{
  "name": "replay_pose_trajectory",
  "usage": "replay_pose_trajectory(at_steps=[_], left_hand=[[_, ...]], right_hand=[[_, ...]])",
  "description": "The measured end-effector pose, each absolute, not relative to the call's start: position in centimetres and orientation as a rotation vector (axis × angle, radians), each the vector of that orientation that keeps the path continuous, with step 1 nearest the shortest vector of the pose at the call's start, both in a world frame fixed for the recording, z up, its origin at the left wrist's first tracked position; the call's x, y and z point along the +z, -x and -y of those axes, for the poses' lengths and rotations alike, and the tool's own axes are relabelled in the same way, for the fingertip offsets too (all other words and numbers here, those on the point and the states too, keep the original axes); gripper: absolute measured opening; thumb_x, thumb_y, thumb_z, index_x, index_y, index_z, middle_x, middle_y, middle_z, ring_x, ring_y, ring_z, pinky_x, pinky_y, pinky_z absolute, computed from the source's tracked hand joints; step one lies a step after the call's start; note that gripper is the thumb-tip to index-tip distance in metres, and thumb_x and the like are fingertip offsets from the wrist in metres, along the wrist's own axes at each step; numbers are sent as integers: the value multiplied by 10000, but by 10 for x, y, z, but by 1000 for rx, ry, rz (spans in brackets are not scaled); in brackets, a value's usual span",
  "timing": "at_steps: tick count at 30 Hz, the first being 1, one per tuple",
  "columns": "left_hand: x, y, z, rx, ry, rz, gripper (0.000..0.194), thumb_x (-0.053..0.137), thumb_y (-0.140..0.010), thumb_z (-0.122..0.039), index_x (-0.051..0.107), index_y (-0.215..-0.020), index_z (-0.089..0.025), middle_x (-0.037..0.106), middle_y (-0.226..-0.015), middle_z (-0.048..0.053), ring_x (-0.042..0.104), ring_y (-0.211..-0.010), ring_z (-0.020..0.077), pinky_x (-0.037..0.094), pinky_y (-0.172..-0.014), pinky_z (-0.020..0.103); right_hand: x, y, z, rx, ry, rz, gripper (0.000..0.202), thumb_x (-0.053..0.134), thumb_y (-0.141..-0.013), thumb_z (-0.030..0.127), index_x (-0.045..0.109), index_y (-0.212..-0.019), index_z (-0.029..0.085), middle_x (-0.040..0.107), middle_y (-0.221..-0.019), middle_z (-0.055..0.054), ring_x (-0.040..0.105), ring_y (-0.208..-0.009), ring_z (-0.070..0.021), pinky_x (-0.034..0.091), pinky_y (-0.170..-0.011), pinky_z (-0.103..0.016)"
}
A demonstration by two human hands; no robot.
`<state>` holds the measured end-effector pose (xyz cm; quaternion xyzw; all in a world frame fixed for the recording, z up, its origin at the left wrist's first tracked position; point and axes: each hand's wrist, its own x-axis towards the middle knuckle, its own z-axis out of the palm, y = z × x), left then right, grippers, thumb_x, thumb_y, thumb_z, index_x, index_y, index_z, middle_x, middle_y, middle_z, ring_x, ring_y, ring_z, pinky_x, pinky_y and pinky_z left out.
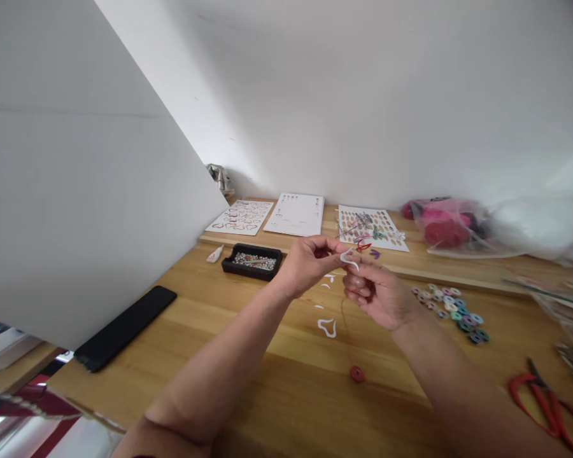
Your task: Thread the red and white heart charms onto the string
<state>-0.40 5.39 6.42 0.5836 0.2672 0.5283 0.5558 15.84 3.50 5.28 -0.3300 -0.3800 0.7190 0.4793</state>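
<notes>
Above the wooden table, my left hand (310,264) pinches one side of a small curved white cutout (349,259). My right hand (379,292) has its fingers closed on the cutout's other side, with a bit of red thread at its fingertips. A thin thread runs down from my right hand toward a red bobbin (356,374) on the table. Below the hands lies another wavy white cutout (327,328), with small white slivers (319,307) behind it. A red looped piece (363,245) shows just beyond my fingers.
Behind stand a black tray of beads (252,261), a glue bottle (215,254) and printed sheets (295,214). Coloured bobbins (451,305), red-handled scissors (547,404) and plastic bags (446,224) are at right. A long black object (127,327) lies left, beside a grey panel.
</notes>
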Motion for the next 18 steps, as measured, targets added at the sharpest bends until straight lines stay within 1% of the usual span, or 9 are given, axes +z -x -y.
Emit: replay_pose_trajectory(at_steps=[4, 8, 10, 11, 13, 15, 18], left_hand=[[63, 1, -53, 1244, -1343, -641, 191, 826, -696, -240, 720, -807, -126, 722, -797, 47, 615, -686, 95, 495, -719, 259], [63, 0, -52, 1265, -1305, -644, 167, 807, -704, -205, 691, -797, -130, 695, -762, 23, 594, -664, 83, 485, -717, 255], [65, 0, -51, 1270, -1300, -649, 164, 800, -705, -194, 674, -790, -134, 673, -732, 6, 580, -649, 79, 481, -711, 253], [65, 0, -51, 1266, -1301, -653, 170, 801, -701, -192, 667, -789, -135, 663, -722, 0, 575, -642, 78, 480, -706, 252], [67, 1, -50, 1257, -1296, -665, 197, 808, -683, -190, 649, -787, -138, 645, -709, -12, 570, -635, 79, 475, -688, 251], [68, 1, -49, 1253, -1284, -684, 225, 813, -662, -184, 622, -773, -145, 631, -702, -21, 567, -631, 80, 468, -672, 250], [69, 1, -49, 1239, -1272, -704, 243, 798, -659, -170, 572, -748, -159, 617, -684, -27, 563, -618, 82, 458, -655, 252]], right_hand=[[51, -158, -36, 1754, 815, 947, 195, 810, -645, 246, 643, -731, 196, 398, -508, 84, 221, -444, -46, 233, -404, -171], [49, -157, -37, 1748, 827, 974, 193, 817, -643, 255, 644, -705, 196, 416, -510, 77, 228, -443, -47, 237, -412, -184], [48, -156, -37, 1728, 825, 1006, 189, 820, -641, 262, 646, -678, 198, 422, -517, 70, 258, -451, -54, 246, -421, -197], [48, -156, -37, 1697, 831, 1031, 178, 820, -643, 267, 658, -674, 200, 443, -535, 62, 295, -466, -61, 267, -433, -205], [49, -156, -37, 1597, 862, 1098, 142, 818, -651, 281, 708, -701, 206, 526, -614, 32, 404, -541, -85, 336, -488, -224], [51, -156, -38, 1488, 892, 1161, 150, 815, -654, 283, 767, -784, 224, 622, -749, 0, 488, -660, -115, 380, -556, -242], [54, -159, -39, 1402, 914, 1188, 226, 795, -651, 274, 803, -876, 255, 697, -906, -28, 524, -776, -150, 377, -591, -265]])
